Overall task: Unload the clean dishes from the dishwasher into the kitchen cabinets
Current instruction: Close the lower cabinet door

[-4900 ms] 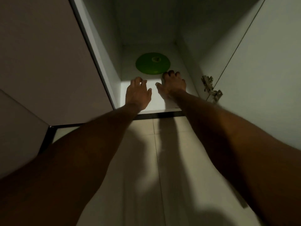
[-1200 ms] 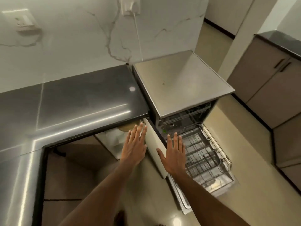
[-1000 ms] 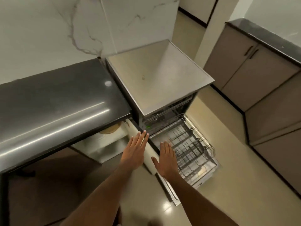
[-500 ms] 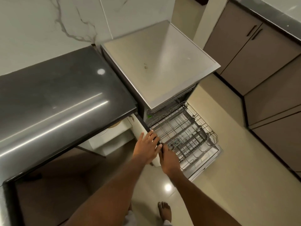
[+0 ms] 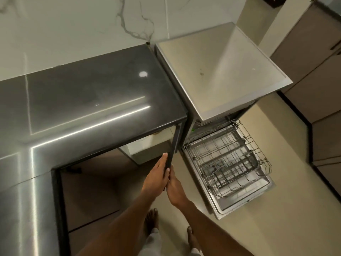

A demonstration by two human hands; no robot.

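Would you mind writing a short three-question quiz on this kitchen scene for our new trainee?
1. True or false: both hands are on the cabinet door.
2. The pulled-out dishwasher rack looks: A) full of plates B) nearly empty C) pushed inside.
3. Fill in: the dishwasher stands to the ____ of the dark counter.

Key
1. True: the left hand and right hand meet on the door's edge.
2. B
3. right
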